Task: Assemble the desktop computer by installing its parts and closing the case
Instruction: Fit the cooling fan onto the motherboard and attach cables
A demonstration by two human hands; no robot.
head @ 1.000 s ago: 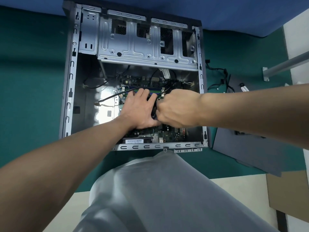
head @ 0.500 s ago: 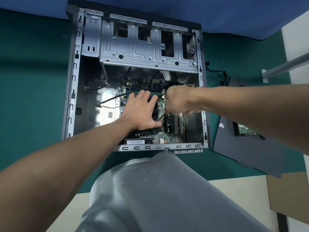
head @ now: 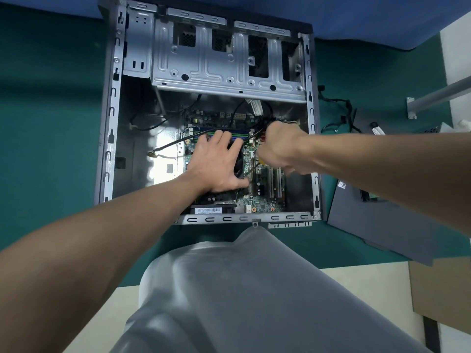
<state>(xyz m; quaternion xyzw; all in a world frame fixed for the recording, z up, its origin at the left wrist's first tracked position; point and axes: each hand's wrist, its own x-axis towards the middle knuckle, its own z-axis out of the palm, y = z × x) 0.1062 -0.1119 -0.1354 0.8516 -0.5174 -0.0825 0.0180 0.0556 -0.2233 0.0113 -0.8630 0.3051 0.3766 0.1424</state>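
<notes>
The computer case (head: 109, 123) lies on its side with the open face up on a green mat (head: 46, 123). Its silver drive cage (head: 216, 62) is at the far end and the motherboard (head: 257, 200) sits on the case floor nearer the person. The left hand (head: 216, 164) lies flat with its fingers spread over the black cooler (head: 238, 166) in the middle of the board. Its fingertips reach up to the memory sticks (head: 198, 133) and the thumb points right toward the expansion slots (head: 274, 182). Just beside it, the right hand (head: 280, 149) has its fingers curled round a screwdriver (head: 252, 169), with a bit of yellow handle showing under the hand. The thin shaft slants down and left to the board close to the left thumb, though the frame is too blurred to tell exactly what the tip sits on. A black cable (head: 178, 142) runs across the case floor from the left to the memory sticks and passes under the left fingers. Outside the case on the right, loose black cables (head: 339, 108) lie on the mat, and the dark side panel (head: 387, 225) lies flat nearer the person, apart from the case. The person's grey trouser leg (head: 242, 289) fills the foreground, its knee just short of the near edge of the case
</notes>
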